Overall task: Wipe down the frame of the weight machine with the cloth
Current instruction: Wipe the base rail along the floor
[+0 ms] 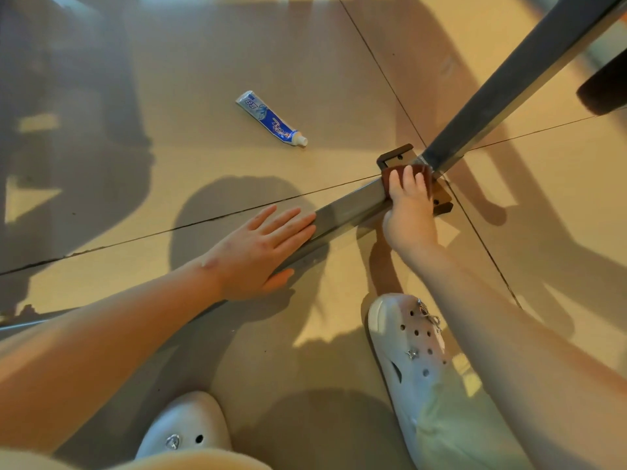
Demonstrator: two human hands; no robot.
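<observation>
Rust-brown cloth sits clenched under the right hand on the floor bar at two o'clock, mid-wipe (left hand flat, grip released); next, I'd judge, the slanted post.

blue-and-white toothpaste tube lying on tiled floor, two white clogs

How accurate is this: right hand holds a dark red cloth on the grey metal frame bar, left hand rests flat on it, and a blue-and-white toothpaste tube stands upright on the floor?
One error: the blue-and-white toothpaste tube lies on its side on the floor, not upright; the head view shows it. The rest holds.
</observation>
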